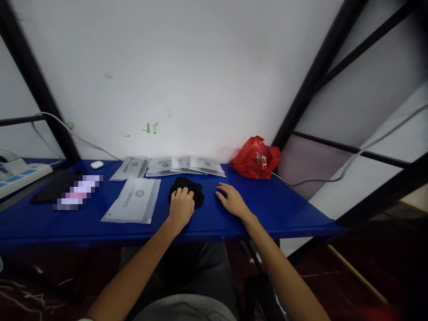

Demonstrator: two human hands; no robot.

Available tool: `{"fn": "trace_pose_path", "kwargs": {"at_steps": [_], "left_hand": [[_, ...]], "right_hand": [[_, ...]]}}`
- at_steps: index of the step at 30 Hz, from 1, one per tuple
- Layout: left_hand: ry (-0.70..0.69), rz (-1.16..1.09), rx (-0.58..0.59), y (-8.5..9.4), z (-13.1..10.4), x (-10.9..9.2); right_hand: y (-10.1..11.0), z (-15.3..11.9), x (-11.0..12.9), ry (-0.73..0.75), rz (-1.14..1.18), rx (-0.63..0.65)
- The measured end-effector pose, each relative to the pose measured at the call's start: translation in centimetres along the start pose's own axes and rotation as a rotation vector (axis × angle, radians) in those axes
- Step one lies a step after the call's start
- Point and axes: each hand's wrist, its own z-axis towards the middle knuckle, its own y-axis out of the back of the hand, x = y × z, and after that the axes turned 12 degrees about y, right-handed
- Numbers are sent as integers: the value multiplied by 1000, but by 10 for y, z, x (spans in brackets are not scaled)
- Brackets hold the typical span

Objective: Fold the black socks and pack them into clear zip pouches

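Observation:
My left hand (pixel 182 206) rests on a small folded bundle of black cloth (pixel 198 191), its fingers curled down onto the fabric. Whether the cloth is a pair of socks or something else, I cannot tell. My right hand (pixel 233 200) lies on the table to the right of the bundle, fingers apart and holding nothing. Left of the cloth is a frosted zip bag (pixel 135 200) with dark lettering and a round logo. Behind it lies a similar bag (pixel 129 169), and several overlapping ones (pixel 207 165) line the wall.
The blue table (pixel 267 200) stands against a white wall. A red plastic bag (pixel 256 160) sits at the back right. On the left are a white earbud case (pixel 96 164), a dark flat object (pixel 53 189), a pixelated patch and a power strip (pixel 25 179). Black frame posts flank the table.

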Motion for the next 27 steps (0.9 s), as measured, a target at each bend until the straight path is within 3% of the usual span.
{"fn": "trace_pose_path", "kwargs": {"at_steps": [3, 6, 10, 14, 17, 21, 24, 27], "left_hand": [[55, -111, -14, 4, 5, 4], [137, -349, -34, 12, 9, 10], [221, -755, -17, 22, 10, 16], [347, -996, -16, 28, 9, 25], [459, -902, -25, 33, 5, 37], [528, -497, -127, 37, -6, 47], [390, -309, -194, 33, -12, 40], [208, -184, -78, 25, -15, 25]], "right_hand": [[5, 0, 25, 63, 86, -144], [4, -4, 55, 117, 146, -184], [-7, -8, 82, 184, 124, -69], [-13, -10, 81, 205, 14, 96], [-6, -10, 64, 166, -52, 164], [5, -12, 38, 68, -141, 151], [7, -13, 28, 33, -173, 107], [4, -12, 28, 35, -182, 90]]}}
